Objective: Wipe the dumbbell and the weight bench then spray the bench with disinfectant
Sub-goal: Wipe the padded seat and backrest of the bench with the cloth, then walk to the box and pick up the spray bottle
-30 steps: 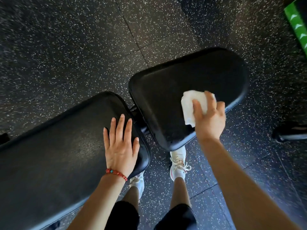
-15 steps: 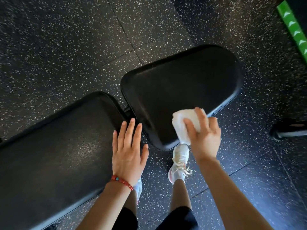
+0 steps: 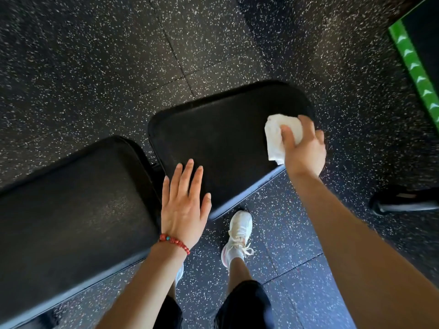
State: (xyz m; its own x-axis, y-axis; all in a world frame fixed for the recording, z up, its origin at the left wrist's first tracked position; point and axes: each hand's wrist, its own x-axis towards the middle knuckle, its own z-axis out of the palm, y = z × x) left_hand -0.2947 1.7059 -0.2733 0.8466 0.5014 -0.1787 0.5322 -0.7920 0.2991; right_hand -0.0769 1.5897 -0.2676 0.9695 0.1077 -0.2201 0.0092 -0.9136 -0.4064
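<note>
A: Item one, floor [image 3: 95,67]?
B: Black rubber tiles, white-flecked, seams visible. A green strip [image 3: 414,65] with white marks sits at the far right edge.

A: Item two, weight bench?
B: Two black padded sections: long back pad [image 3: 71,210] at left, seat pad [image 3: 221,138] at centre, a narrow gap between them.

A: Hands?
B: Left hand [image 3: 183,207], fingers straight and spread, lies over the gap by the seat pad's near corner; contact is blurred, probably touching. Right hand [image 3: 304,148] grips a folded white cloth [image 3: 276,136] against the seat pad's right end.

A: Remainder?
B: Red bead bracelet [image 3: 174,243], white shoe [image 3: 238,233] on the floor, dark object [image 3: 403,200] at right, unidentifiable.
</note>
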